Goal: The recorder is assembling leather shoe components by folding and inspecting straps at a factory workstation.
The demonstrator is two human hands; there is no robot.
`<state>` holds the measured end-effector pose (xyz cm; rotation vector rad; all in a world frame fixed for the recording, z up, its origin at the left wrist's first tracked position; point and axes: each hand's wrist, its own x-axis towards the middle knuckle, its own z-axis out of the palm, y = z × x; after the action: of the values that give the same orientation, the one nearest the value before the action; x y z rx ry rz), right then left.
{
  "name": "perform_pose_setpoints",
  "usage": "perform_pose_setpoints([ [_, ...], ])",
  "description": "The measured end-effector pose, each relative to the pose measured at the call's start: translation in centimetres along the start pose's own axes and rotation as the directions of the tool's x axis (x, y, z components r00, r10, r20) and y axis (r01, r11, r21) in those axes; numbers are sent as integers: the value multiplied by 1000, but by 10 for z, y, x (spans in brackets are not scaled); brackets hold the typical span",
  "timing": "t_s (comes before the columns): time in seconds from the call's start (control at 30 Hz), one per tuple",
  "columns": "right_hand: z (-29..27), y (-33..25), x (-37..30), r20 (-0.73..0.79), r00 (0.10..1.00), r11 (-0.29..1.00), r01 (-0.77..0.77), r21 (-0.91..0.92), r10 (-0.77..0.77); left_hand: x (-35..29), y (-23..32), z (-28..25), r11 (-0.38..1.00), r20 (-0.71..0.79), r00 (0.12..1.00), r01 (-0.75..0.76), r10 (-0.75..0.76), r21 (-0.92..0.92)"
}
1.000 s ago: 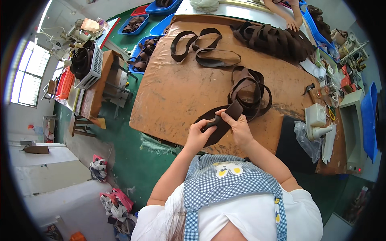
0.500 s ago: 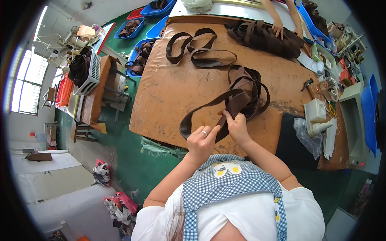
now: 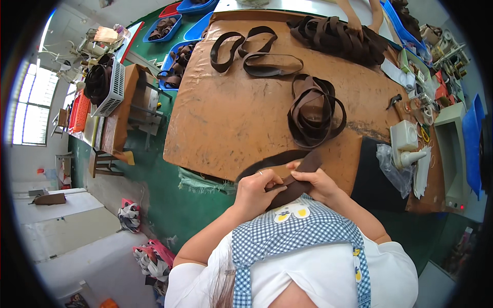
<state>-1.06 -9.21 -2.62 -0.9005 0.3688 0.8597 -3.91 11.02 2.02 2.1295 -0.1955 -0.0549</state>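
presently we hold a dark brown strap (image 3: pixel 287 172) in both hands at the near edge of the desk (image 3: pixel 231 118), close to the chest. our left hand (image 3: pixel 255 191) is clenched on the strap, fingers curled over it, with a ring visible on one finger. our right hand (image 3: pixel 317 182) grasps the same strap just beside the left, at 3 o'clock from it; the two hands are almost touching. from the grip the strap runs up toward 1 o'clock as a flat end, and a second length curves away toward 10 o'clock along the desk edge.

at 12 o'clock from our hands, well apart from them, a coil of brown straps (image 3: pixel 316 110) lies on the desk. farther toward 12 o'clock lie two looped straps (image 3: pixel 257 51), and at the far edge a larger heap of straps (image 3: pixel 334 33), where another person's hand (image 3: pixel 355 23) rests.

at 3 o'clock a white tool (image 3: pixel 405 143) lies on clear plastic wrap (image 3: pixel 387 164). at 9 o'clock, beside the desk, blue trays (image 3: pixel 174 59) hold more straps. a green cloth (image 3: pixel 197 179) hangs from the near desk edge at 9 o'clock from our left hand. our blue checked apron (image 3: pixel 298 231) fills the lower view.
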Motion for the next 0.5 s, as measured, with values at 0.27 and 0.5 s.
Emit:
perform_pose_setpoints([
  [0.27,-39,-51,-61,-146,989,748,-85,-658,-16,0,-10,6,985,94,982,-168,165,24],
  [0.5,-13,-29,-11,337,940,522,312,-794,-49,5,-9,4,974,252,944,-226,214,21],
])
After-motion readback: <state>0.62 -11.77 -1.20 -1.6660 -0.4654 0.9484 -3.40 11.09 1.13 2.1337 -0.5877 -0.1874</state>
